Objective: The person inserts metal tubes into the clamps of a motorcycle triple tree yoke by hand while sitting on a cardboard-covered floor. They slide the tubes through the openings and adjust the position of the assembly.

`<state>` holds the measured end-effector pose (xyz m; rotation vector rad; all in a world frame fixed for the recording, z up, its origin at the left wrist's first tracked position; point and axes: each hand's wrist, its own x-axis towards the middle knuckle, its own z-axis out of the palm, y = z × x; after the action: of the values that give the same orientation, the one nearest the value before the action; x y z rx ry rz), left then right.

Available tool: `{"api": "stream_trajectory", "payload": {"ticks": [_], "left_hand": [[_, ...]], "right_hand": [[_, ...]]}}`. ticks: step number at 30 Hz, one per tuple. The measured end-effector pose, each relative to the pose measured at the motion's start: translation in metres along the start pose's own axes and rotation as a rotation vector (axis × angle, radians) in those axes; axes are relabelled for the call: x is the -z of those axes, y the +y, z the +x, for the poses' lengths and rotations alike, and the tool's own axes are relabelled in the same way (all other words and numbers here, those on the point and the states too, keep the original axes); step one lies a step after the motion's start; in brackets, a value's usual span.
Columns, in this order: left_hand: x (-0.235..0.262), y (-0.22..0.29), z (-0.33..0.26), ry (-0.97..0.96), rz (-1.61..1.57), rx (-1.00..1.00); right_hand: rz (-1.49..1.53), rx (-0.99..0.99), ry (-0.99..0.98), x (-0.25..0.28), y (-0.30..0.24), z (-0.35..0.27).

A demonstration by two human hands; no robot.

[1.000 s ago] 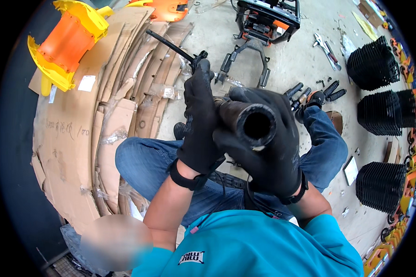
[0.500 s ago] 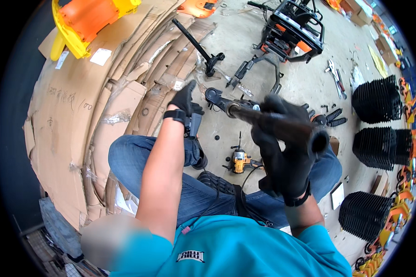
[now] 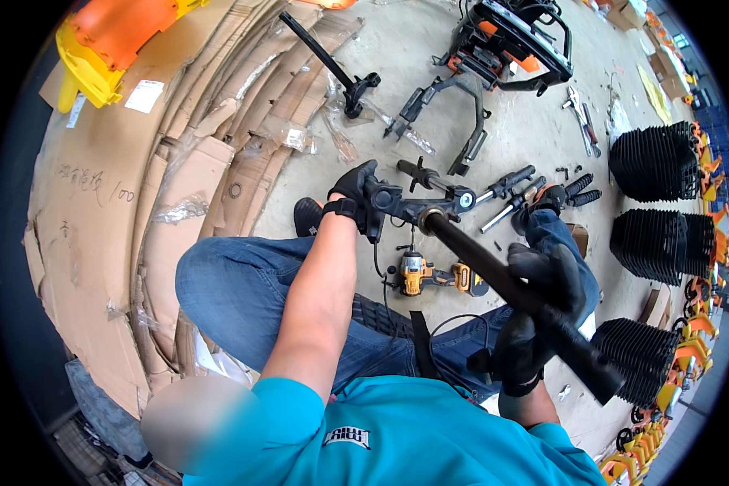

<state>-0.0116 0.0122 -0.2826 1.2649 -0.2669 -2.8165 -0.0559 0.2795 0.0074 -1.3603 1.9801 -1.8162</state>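
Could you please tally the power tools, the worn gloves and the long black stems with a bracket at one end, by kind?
Power tools: 1 (yellow-and-black driver)
Worn gloves: 2 (left glove, right glove)
Bracketed black stems: 2 (near stem, far stem)
Total: 5

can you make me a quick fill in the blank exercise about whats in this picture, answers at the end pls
1. The long black tube crosses the person's ____ grip.
2. The person's left grip is gloved in the colour ____.
3. The flattened cardboard lies on the person's ____ side.
4. The person's jeans are ____ in colour.

Missing words: right; black; left; blue
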Motion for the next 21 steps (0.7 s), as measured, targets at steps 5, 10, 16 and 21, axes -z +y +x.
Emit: {"api": "stream_trajectory", "payload": {"ticks": [5,10,16,21], "left_hand": [[0.017,-0.003,0.004,0.055,-0.116,-0.039],[0.023,-0.01,0.01,-0.038,-0.158,-0.216],[0.016,-0.016,-0.006,-0.13,-0.192,-0.313],[0.01,-0.017,-0.025,-0.092,-0.303,-0.249]], "right_hand": [[0.171,-0.048,-0.101,-0.007,-0.002,-0.001],[0.239,-0.067,-0.045,-0.012,-0.005,0.004],[0.302,0.04,-0.274,0.007,0.019,0.016],[0.231,-0.023,-0.162,-0.011,-0.001,0.014]]}}
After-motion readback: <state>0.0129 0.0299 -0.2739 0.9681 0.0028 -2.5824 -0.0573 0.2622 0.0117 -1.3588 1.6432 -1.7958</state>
